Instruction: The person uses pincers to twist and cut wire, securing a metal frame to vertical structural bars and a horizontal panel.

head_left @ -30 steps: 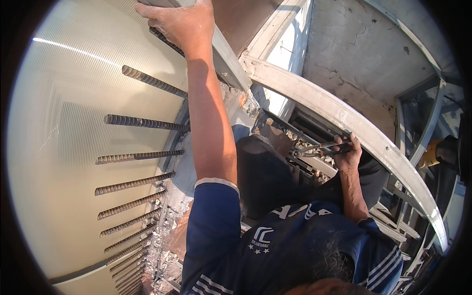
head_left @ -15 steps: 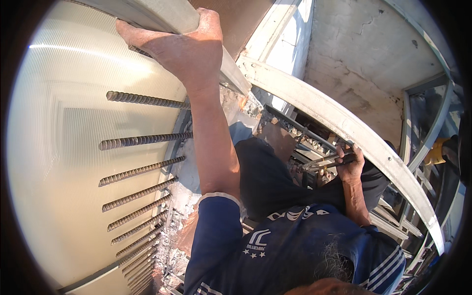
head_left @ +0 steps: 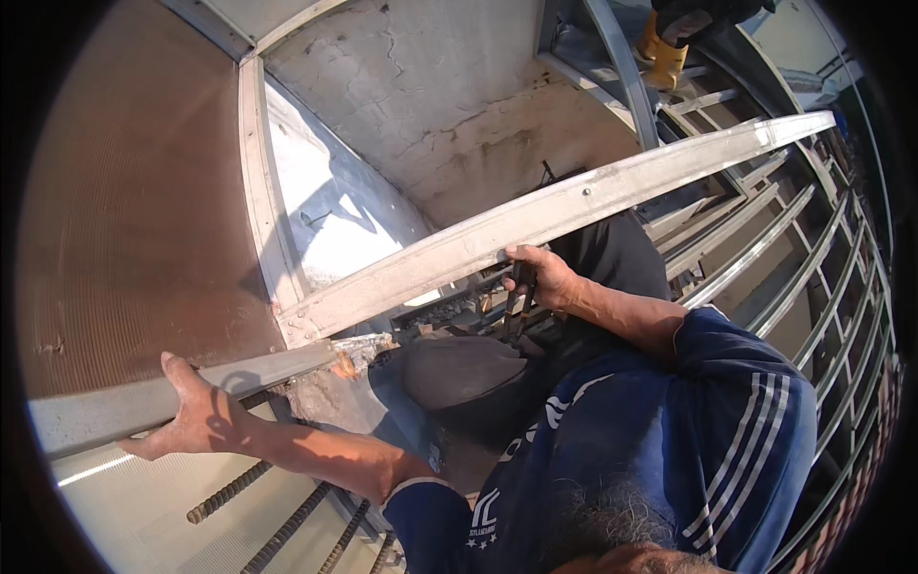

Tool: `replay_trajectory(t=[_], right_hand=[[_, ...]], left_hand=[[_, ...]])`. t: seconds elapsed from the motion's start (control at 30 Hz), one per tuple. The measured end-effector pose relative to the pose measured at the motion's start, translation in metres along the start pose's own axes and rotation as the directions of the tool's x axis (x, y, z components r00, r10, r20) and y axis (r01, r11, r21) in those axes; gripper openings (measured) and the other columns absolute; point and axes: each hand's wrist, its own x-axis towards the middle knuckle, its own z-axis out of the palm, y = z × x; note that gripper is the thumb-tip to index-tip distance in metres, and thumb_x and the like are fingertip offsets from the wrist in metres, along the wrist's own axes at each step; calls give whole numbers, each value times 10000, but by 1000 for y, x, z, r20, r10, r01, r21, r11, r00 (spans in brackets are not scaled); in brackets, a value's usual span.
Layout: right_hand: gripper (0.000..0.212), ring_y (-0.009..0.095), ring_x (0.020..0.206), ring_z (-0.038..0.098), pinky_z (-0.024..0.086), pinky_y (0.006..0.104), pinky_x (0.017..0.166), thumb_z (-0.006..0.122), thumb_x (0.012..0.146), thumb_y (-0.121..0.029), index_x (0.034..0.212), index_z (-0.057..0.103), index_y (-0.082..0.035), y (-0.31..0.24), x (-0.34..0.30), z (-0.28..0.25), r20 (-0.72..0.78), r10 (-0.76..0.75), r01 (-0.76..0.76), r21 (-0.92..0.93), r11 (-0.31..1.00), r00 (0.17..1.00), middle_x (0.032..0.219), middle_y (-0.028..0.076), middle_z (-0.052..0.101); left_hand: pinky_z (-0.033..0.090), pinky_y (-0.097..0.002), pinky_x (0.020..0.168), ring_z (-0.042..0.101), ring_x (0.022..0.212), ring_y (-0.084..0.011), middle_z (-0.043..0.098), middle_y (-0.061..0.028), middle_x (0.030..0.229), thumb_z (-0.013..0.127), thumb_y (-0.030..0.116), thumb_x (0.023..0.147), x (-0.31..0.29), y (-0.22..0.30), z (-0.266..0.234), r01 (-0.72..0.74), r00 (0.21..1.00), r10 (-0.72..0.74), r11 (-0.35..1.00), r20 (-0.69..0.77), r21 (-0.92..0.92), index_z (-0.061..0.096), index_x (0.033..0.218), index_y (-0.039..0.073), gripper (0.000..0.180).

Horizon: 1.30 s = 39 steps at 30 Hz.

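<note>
My left hand (head_left: 206,416) grips a grey metal beam (head_left: 100,407) at the left, thumb over its upper edge and fingers curled underneath. In my right hand (head_left: 545,275) are the dark handles of a pair of pliers (head_left: 516,311), pointing down; their jaws are hard to make out. My right fingertips sit at the lower edge of a long pale metal beam (head_left: 574,196), which runs from the left beam's end up to the far right. Whether they touch it I cannot tell.
Several ribbed steel bars (head_left: 229,491) stick out below my left forearm. A brown panel (head_left: 143,220) fills the far left. Metal rails (head_left: 755,253) form a framework on the right. At the back, a person in yellow boots (head_left: 666,65) is near a cracked concrete slab (head_left: 402,86).
My view has swung to the right, bringing the framework and yellow boots further into sight. The left hand still grips its beam; the right still holds the pliers, now with their handles pointing down.
</note>
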Motion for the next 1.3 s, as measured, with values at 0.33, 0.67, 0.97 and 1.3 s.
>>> replay_trajectory(t=[0.33,0.67,0.97,1.3], right_hand=[[486,152,619,632,398,282,515,817,857,-377,1055,630,26,12,3,-15,-53,-44,42,-42,998,998,785,69,629],[313,149,767,649,511,319,644,797,878,-265,1047,723,-12,34,-11,-38,-17,227,-194,-583,789,974,889,76,714],[312,139,801,623,515,315,734,704,970,-306,1091,678,-20,-1,-79,-60,-133,-18,-61,-564,824,991,799,38,644],[336,199,852,651,514,373,780,696,975,-344,1060,679,-20,-17,-143,-12,80,-275,260,-647,717,958,867,75,666]], left_hand=[[571,-455,1003,605,1194,-395,495,-290,1380,903,287,748,0,14,-4,-44,998,41,998,52,48,123,1570,-33,1178],[549,-451,1023,605,1177,-409,492,-304,1382,924,358,724,6,3,-5,-38,998,34,996,48,76,128,1572,-34,1228],[291,-564,1195,324,1439,-479,240,-389,1574,905,362,714,-22,44,-14,-147,984,174,926,-48,347,125,1591,-70,1251],[308,-573,1196,324,1450,-487,273,-403,1558,941,238,665,3,-10,1,-348,929,357,932,-99,101,171,1580,-76,1236]])
